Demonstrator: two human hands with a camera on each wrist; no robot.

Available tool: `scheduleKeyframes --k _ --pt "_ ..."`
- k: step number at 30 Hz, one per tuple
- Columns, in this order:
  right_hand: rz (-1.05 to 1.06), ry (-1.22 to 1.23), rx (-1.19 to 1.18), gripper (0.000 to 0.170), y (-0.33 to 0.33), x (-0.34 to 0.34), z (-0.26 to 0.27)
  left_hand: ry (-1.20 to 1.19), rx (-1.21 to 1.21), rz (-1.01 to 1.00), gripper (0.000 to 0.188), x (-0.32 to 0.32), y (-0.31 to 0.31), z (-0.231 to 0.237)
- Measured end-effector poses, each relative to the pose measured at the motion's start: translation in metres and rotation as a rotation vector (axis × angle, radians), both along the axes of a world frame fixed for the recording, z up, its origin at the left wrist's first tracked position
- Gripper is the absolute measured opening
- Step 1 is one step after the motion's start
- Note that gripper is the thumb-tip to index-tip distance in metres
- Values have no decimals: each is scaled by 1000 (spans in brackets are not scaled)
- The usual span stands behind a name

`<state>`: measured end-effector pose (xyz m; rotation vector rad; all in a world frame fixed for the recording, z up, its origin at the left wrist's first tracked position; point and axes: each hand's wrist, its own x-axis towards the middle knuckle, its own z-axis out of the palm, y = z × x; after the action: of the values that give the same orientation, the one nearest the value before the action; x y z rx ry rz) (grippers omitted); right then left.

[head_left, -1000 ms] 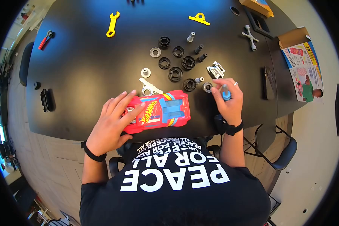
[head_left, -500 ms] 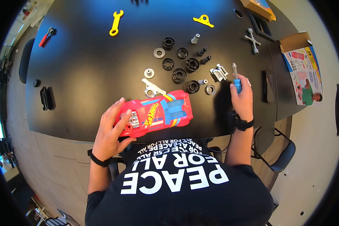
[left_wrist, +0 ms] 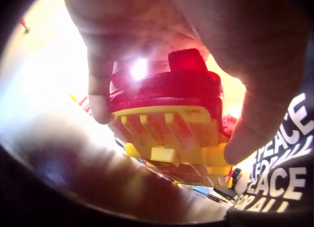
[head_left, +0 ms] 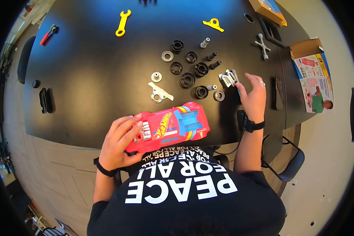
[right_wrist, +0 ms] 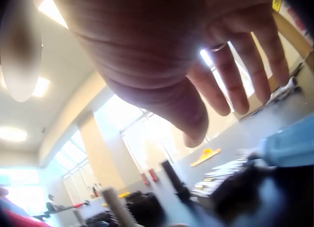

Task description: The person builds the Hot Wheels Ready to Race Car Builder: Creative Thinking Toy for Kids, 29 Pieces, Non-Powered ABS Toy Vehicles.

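Note:
My left hand (head_left: pixel 122 137) grips the front end of a red toy car (head_left: pixel 167 126), fingers over one side and thumb on the other. In the left wrist view the car's yellow underside (left_wrist: pixel 169 138) faces the camera, raised off the table. My right hand (head_left: pixel 254 96) has its fingers spread and holds nothing. Below it lies a screwdriver, its blue handle (right_wrist: pixel 289 143) showing in the right wrist view. The screwdriver's shaft points at a chrome toy engine piece (head_left: pixel 226 78) right beside it.
Several black wheel rims (head_left: pixel 187 80), pegs and a grey ring (head_left: pixel 219 95) lie beyond the car. A white toy part (head_left: pixel 160 92) is near its far side. Further off are a yellow wrench (head_left: pixel 123 23), a grey cross wrench (head_left: pixel 262 47) and a printed box (head_left: pixel 312 74).
My right hand has moved right from near the grey ring and let go of the screwdriver, now beside the engine piece. My left hand has lifted and tilted the car slightly, shifting it right.

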<state>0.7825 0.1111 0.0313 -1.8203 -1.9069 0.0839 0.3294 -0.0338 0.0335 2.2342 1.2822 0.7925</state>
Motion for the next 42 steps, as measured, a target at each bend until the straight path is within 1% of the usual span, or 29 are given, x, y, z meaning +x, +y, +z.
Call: scheduleKeyframes --k 1,2,4,7,8,9,11,14,15,16,17,18,19,20,22,23,24,26,27,29,33,35,36,38,39,41,42 --pt "69 27 95 45 1 -13 11 -45 -5 -15 85 0 -1 -1" --pt "187 94 99 46 2 -33 23 -89 -10 -34 87 0 -1 -1" --pt "436 93 101 52 3 -71 42 -113 -17 -23 87 1 -1 -2" --pt "627 22 -89 63 14 -99 36 -174 -26 3 88 0 -2 -4" --pt "630 22 -83 63 18 -106 33 -210 -28 20 88 -1 -2 -6" --pt "647 -32 -109 62 21 -112 30 -206 -21 20 88 -3 -2 -6" --pt "692 -97 -169 58 28 -119 27 -274 11 58 83 -2 -3 -5" --pt "765 -109 -172 55 32 -122 26 -292 27 81 78 -1 -4 -4" --pt "801 -15 -105 57 31 -119 29 -295 27 94 78 1 -5 -4" --pt "815 -18 -111 57 26 -119 41 -297 42 100 74 2 -5 -4" --pt "757 177 -141 60 19 -121 61 -299 54 108 70 3 -5 -4" --pt "691 372 -174 63 12 -121 71 -302 46 124 70 5 -5 -5" --pt "694 511 -107 69 7 -116 65 -298 56 144 67 6 -4 -6" --pt "646 721 -134 66 -7 -121 72 -293 63 165 63 8 -4 -7" --pt "824 632 -67 62 -25 -125 85 -302 66 196 59 12 -1 -9" --pt "871 597 -137 61 -37 -130 90 -304 65 206 61 14 1 -9" --pt "969 586 -102 63 -44 -140 82 -306 65 214 62 17 3 -8" --pt "1022 543 -114 61 -55 -158 69 -319 40 208 63 21 4 -8" --pt "1022 546 -117 61 -58 -163 64 -336 24 192 64 23 4 -8" --pt "1000 364 -87 57 -61 -169 58 -324 22 190 66 25 4 -9" --pt "1021 291 -50 54 -63 -173 51 -333 21 210 70 26 1 -14" --pt "993 232 -58 52 -65 -175 48 -341 34 210 69 28 0 -8" --pt "997 232 -59 52 -65 -175 52 -348 46 202 69 29 0 -4" --pt "973 365 -182 48 -64 -172 64 -343 49 209 66 30 -2 0" --pt "974 363 -181 48 -61 -167 67 -338 53 214 63 30 -3 0" --pt "919 546 -140 42 -53 -150 73 -303 55 220 60 23 -8 -8" --pt "937 444 -26 40 -41 -139 74 -267 55 227 57 20 -10 -11"
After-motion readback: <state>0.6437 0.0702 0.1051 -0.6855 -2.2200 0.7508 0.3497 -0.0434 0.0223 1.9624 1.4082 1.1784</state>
